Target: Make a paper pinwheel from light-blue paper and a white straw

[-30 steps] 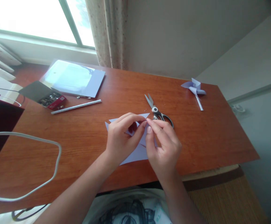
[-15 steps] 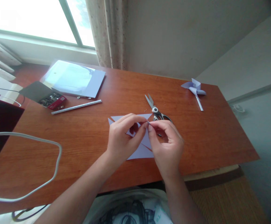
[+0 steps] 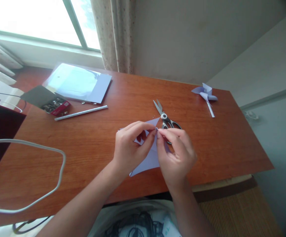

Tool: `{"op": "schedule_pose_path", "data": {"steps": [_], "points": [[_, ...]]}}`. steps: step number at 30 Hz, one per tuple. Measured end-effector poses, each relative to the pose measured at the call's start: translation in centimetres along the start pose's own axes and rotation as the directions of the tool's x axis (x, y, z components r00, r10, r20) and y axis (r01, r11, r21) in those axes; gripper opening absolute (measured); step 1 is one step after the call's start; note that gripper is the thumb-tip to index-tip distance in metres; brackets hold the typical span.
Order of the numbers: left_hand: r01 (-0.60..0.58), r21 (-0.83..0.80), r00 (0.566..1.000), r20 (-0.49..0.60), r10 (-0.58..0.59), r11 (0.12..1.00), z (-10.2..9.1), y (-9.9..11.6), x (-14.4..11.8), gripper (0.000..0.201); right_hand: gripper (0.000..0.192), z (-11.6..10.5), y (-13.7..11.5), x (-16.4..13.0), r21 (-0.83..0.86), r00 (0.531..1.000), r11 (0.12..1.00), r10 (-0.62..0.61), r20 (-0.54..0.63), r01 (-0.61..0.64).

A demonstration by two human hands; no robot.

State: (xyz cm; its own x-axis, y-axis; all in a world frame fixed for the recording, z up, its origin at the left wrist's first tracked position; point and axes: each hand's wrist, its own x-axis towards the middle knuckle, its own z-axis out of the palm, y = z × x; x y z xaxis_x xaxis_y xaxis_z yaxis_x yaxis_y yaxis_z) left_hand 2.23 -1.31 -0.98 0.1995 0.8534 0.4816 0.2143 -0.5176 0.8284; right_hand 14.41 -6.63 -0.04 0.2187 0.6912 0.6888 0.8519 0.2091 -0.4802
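A pale lilac sheet of paper point(image 3: 149, 161) with cuts in it lies under my hands, its lower edge bowed. My left hand point(image 3: 131, 141) is closed in a pinch, thumb against forefinger, on a small bit of the paper. Fingertip to fingertip with it, my right hand point(image 3: 176, 149) pinches at the same spot. The fingers cover most of what sits between them. Just beyond my right hand lie scissors point(image 3: 163, 117), blades parted and pointing away, the handles partly behind the fingers.
At the far right lies a paper pinwheel point(image 3: 205, 93) on a stick. A rolled paper stick point(image 3: 81, 113), an opened box of metal pins point(image 3: 55, 107) and a plastic-covered pad point(image 3: 83, 84) are on the left. A white cable point(image 3: 62, 161) loops over the table's left side.
The paper has shifted and turned under my hands; its lower corner now reaches further left and nearer me, with the edge bending. My right hand has moved slightly right.
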Motion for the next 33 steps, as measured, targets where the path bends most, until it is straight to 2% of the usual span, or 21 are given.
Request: {"op": "schedule_pose_path", "data": {"steps": [10, 18, 24, 33], "points": [[0.014, -0.011, 0.999, 0.03, -0.014, 1.0, -0.14, 0.3, 0.14, 0.005, 0.02, -0.02, 0.06, -0.19, -0.001, 1.0, 1.0, -0.013, 0.007, 0.013], [0.003, -0.005, 1.0, 0.007, -0.003, 1.0, -0.1, 0.28, 0.04, 0.006, 0.013, -0.16, -0.06, -0.01, 0.046, 1.0, 0.999, -0.007, -0.003, 0.008], [0.019, 0.01, 1.0, -0.011, -0.019, 1.0, -0.08, 0.37, 0.09, 0.008, 0.018, -0.21, -0.23, -0.01, 0.037, 1.0, 0.999, -0.019, 0.019, 0.018], [0.02, -0.053, 1.0, 0.023, -0.019, 0.998, -0.12, 0.3, 0.08, 0.004, 0.023, -0.35, -0.55, 0.15, 0.11, 0.999, 0.994, 0.012, 0.034, -0.015]]}}
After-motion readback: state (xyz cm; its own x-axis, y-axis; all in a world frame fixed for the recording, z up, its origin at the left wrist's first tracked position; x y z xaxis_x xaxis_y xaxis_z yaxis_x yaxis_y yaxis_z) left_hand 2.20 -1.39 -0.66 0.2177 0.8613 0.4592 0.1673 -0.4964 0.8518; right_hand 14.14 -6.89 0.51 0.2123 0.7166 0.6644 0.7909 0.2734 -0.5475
